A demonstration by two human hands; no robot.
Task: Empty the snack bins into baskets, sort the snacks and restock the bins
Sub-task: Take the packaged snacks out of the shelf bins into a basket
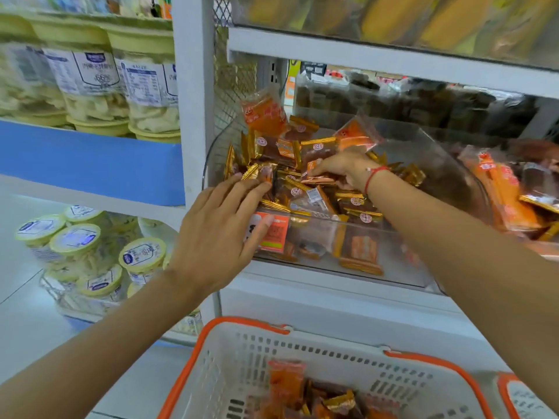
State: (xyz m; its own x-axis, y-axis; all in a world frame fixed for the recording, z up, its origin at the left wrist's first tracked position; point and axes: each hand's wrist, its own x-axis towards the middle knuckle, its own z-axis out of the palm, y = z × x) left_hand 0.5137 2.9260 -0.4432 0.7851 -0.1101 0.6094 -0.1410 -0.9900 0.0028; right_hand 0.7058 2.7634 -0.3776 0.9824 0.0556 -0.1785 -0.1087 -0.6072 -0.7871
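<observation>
Both grips reach into the clear bin: left hand flat on snack packets; right hand pinching one.

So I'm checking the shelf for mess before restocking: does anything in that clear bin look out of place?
Mostly no. The bin holds a loose jumble of gold-edged packets, as expected mid-emptying. One orange packet stands on end against the back left corner, well above the pile. Nothing looks spilled or torn.

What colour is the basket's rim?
Orange, on the white basket; head view.
</observation>
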